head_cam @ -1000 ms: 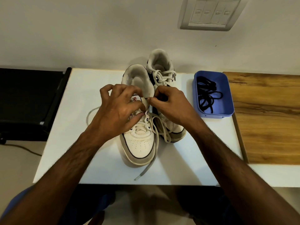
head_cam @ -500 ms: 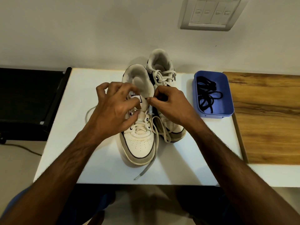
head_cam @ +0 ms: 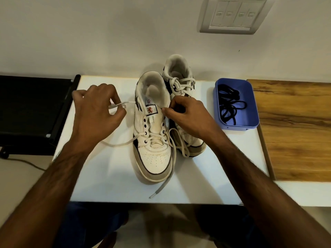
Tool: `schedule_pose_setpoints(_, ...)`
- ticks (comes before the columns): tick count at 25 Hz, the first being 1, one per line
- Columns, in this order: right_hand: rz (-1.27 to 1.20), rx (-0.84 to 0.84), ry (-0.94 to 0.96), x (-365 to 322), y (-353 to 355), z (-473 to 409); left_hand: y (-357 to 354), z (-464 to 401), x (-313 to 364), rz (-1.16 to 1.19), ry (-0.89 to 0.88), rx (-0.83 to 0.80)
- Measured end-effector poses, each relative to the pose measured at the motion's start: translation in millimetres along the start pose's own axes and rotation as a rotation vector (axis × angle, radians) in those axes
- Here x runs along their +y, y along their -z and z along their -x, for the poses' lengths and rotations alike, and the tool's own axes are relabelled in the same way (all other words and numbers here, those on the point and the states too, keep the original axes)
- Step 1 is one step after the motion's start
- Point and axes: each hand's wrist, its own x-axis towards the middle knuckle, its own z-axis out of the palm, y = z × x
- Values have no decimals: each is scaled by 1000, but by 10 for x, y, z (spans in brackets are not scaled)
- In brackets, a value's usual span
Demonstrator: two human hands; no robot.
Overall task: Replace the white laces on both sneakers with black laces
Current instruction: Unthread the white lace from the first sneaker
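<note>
Head view: white rectangular table (head_cam: 107, 185) bears two white leather sneakers (head_cam: 154, 153), near one's tongue label showing a red lion; left hand (head_cam: 96, 115) pinches its white lace (head_cam: 121, 105); right hand's (head_cam: 186, 117) fingertips pinch at its eyelet edge; black laces (head_cam: 231, 106) in blue plastic tray (head_cam: 254, 111).

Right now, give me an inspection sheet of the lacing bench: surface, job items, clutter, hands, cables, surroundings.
Surface: white table, wooden board at its right.
Job's things: near sneaker unlaced at its upper eyelets, white lace trailing left; far sneaker fully laced; black laces in the blue tray.
Clutter: nothing seen.
Hands: left hand pinches the white lace off to the left; right hand pinches at the near sneaker's right eyelet edge.
Cables: dark cord on the floor, left.
Surroundings: wall switch panel; black stand at the left.
</note>
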Motion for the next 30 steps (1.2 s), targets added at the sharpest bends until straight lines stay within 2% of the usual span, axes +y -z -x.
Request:
schedule_pose_setpoints(3, 33, -13, 14, 14, -22, 27, -82, 36, -138, -105, 120, -343)
schedule_pose_setpoints(5, 30, -23, 58, 16, -14, 51, -124, 82, -156, -109, 129, -439)
schedule_pose_setpoints(10, 81, -144, 241, -67, -8, 140, -79, 59, 97, 179, 130, -277)
schedule_pose_setpoints(13, 281, -150, 322, -92, -138, 177, -79, 76, 330, 284, 168, -396)
schedule_pose_setpoints(16, 391, -72, 375, -102, -239, 188, -126, 108, 368, 294, 178, -465)
schedule_pose_setpoints(20, 367, -58, 364, -119, -359, 221, -85, 88, 316, 448, 196, -496)
schedule_pose_setpoints(24, 266, -44, 297, -131, -447, 218, -64, 104, 300, 474, 125, -530)
schedule_pose_setpoints(30, 295, -71, 280, -212, -273, 223, -86, 98, 249, 589, 147, -532)
